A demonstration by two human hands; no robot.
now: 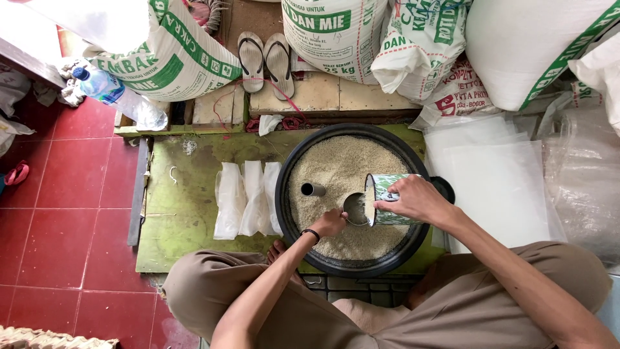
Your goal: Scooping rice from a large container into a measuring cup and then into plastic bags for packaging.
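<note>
A wide black basin (287,213) full of pale rice sits on a green board in front of me. My right hand (413,199) grips a green patterned tin can (382,201), tipped on its side, mouth toward a small metal cup (354,208). My left hand (329,223) holds that cup just above the rice near the basin's near side. Rice shows at the can's mouth. Another small metal tube (312,189) stands half-buried in the rice to the left.
Three filled plastic bags (248,199) lie on the green board (181,207) left of the basin. Flat clear plastic bags (497,184) are stacked to the right. Large white sacks (336,32), sandals (265,61) and a water bottle (106,87) lie beyond. Red tile floor (64,194) on the left.
</note>
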